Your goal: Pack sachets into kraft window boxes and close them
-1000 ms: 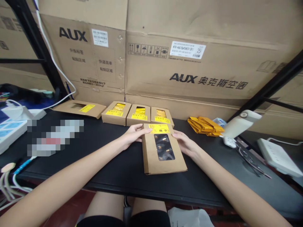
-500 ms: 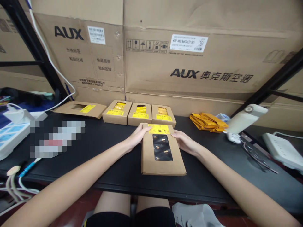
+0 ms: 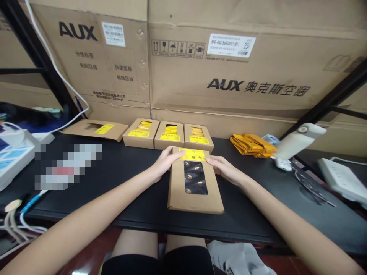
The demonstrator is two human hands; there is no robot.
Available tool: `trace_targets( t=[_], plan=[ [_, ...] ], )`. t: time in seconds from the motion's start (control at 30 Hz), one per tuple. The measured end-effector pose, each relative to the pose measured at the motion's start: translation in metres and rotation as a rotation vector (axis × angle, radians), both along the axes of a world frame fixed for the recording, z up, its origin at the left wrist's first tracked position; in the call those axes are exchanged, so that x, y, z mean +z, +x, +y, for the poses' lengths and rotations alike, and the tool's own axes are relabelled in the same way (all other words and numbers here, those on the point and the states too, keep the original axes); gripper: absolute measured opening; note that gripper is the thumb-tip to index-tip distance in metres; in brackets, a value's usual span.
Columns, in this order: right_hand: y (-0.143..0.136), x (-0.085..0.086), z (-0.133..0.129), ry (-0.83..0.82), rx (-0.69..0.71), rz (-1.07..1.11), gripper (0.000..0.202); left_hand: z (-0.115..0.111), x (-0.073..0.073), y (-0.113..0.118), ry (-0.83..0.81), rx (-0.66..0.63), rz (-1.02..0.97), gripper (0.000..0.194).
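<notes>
A brown cardboard box (image 3: 179, 179) with a yellow label and a window showing black packets lies on the black table (image 3: 137, 202). My left hand (image 3: 166, 162) grips its far left corner, thumb on the label. At the far right corner my right hand (image 3: 225, 168) holds it, thumb on top and the other fingers partly hidden by the side. Behind it stand three smaller window boxes in a row, the left (image 3: 137, 142), middle (image 3: 168, 143) and right (image 3: 198, 144), with yellow packets inside. A flatter brown box (image 3: 83, 129) with a yellow label lies left of them.
Orange packets (image 3: 252, 146) lie at the back right beside a white bottle (image 3: 299, 141), a white earphone case (image 3: 283, 164) and glasses (image 3: 312, 189). Power strips stand at the left (image 3: 14, 160) and right (image 3: 342, 179). Large AUX cartons (image 3: 183, 84) rise behind the table.
The view has shifted slightly. Both hands keep their hold on the box, which appears a little further left at its near end.
</notes>
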State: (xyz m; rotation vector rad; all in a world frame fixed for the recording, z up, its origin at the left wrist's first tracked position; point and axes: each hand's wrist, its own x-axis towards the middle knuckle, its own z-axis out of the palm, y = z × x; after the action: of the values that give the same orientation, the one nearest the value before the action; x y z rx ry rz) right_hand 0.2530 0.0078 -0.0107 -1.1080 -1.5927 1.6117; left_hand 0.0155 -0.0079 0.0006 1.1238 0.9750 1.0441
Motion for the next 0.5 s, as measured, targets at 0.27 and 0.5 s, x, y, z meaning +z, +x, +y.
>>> trace_targets(
  t=[0.27, 0.5],
  plan=[
    [-0.0057, -0.0016, -0.0004, 0.000, -0.093, 0.046, 0.052, 0.0051, -0.0013, -0.0040, -0.077, -0.048, 0.047, 0.050],
    [-0.0066, -0.0034, 0.0009, -0.024, -0.103, 0.068, 0.041, 0.0069, -0.0036, -0.0050, -0.056, -0.076, 0.059, 0.052]
  ],
)
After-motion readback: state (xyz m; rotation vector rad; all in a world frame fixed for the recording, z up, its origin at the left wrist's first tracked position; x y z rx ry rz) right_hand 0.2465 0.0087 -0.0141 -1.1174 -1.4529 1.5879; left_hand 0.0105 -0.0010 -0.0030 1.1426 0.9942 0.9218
